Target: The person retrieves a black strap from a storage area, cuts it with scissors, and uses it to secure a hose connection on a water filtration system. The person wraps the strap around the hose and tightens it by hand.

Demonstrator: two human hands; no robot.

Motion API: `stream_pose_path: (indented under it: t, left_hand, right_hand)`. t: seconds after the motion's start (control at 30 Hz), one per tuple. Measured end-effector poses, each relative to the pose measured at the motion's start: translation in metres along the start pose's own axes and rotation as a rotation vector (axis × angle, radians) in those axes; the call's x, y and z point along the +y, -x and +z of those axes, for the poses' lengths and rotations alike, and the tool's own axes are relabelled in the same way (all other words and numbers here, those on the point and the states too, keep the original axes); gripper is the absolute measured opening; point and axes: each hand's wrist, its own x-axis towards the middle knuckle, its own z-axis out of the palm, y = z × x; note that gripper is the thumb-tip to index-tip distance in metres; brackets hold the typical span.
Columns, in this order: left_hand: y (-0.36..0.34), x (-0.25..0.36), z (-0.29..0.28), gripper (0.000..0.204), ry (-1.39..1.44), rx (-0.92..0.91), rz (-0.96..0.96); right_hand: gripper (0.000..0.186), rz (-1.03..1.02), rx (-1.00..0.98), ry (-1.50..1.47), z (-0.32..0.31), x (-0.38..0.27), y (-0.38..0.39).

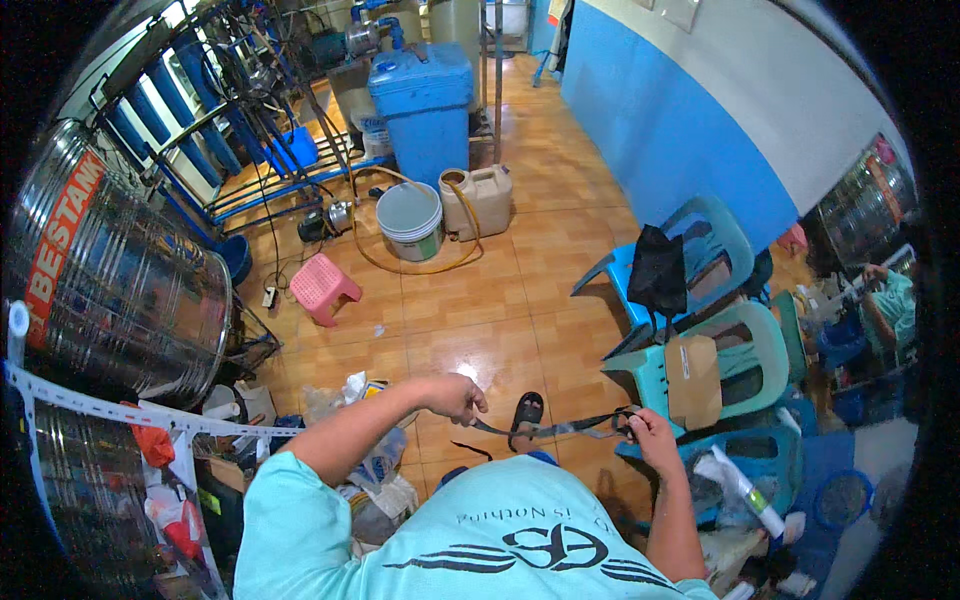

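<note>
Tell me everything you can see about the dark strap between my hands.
The dark strap is narrow and flat, perhaps fabric webbing, with paler patches along its middle. It runs roughly crosswise in front of your body, sagging slightly, above the floor. Your left hand pinches it on one side; your right hand holds it on the other, where it looks bunched or looped. Any buckle there is too small to make out.

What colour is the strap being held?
The strap is black, showing best in the head view.

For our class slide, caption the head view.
Left fingers and right fingers hold a thin black strap between them above a shiny, orange-brown tiled floor.
</note>
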Motion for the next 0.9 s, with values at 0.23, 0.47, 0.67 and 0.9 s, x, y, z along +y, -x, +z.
stream_pose_path:
  t: [0.23, 0.47, 0.67, 0.9]
  left_hand:
    - [-0.061, -0.032, -0.113, 0.019, 0.183, 0.083, -0.058]
    - [-0.124, -0.054, -0.224, 0.009, 0.586, 0.340, -0.010]
    - [-0.238, -0.072, -0.416, 0.015, 0.895, 0.344, 0.165]
    - [-0.325, -0.017, -0.668, 0.020, 0.565, 0.314, 0.250]
  right_hand:
    - [0.016, -0.177, -0.129, 0.294, -0.040, -0.054, -0.211]
    - [0.030, -0.334, -0.276, 0.367, -0.061, -0.132, -0.437]
    - [0.031, 0.011, -0.151, 0.304, -0.098, -0.176, -0.596]
    - [0.033, 0.019, 0.010, 0.343, -0.170, -0.255, -0.764]
